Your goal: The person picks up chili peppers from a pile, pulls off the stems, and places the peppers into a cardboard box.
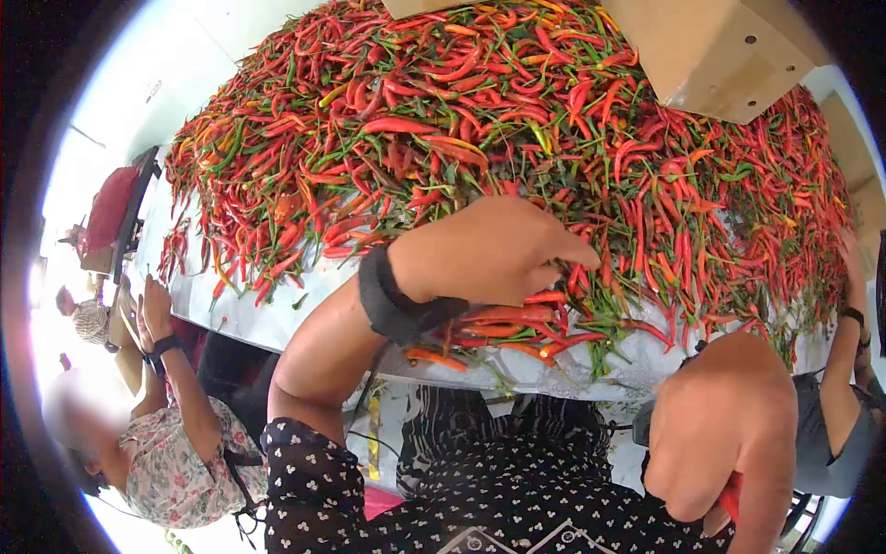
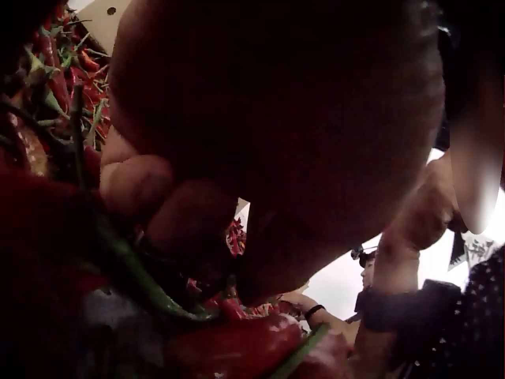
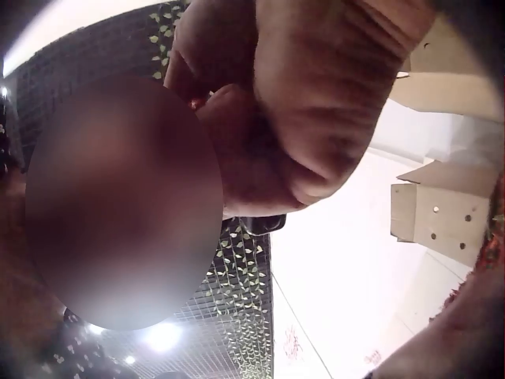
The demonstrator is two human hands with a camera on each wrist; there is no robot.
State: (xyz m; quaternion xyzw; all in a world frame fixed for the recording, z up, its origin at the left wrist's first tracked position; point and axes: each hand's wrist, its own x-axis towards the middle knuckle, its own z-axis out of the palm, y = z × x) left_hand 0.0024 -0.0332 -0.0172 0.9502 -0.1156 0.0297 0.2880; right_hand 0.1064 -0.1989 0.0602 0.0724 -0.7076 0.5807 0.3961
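Observation:
Red chili peppers (image 1: pixel 434 83) with green stems lie in a broad heap on the pale table (image 1: pixel 323 305). My left hand (image 1: pixel 494 249) is low over the near edge of this heap, with chilies under and beside the fingers. In the left wrist view, its fingers (image 2: pixel 193 225) are bent close above red chilies and a green stem (image 2: pixel 142 276); I cannot tell whether they hold one. Away from the heap, in front of my body, my right hand (image 1: pixel 724 434) grips a red chili (image 1: pixel 729 499), mostly hidden by the fingers. Only a bit of red shows in the right wrist view.
A cardboard box (image 1: pixel 720 55) with round holes stands over the heap at the back right. To the left, a person in a floral top (image 1: pixel 185 462) has hands raised at the table edge. Another person's arm (image 1: pixel 844 369) reaches to the heap from the right.

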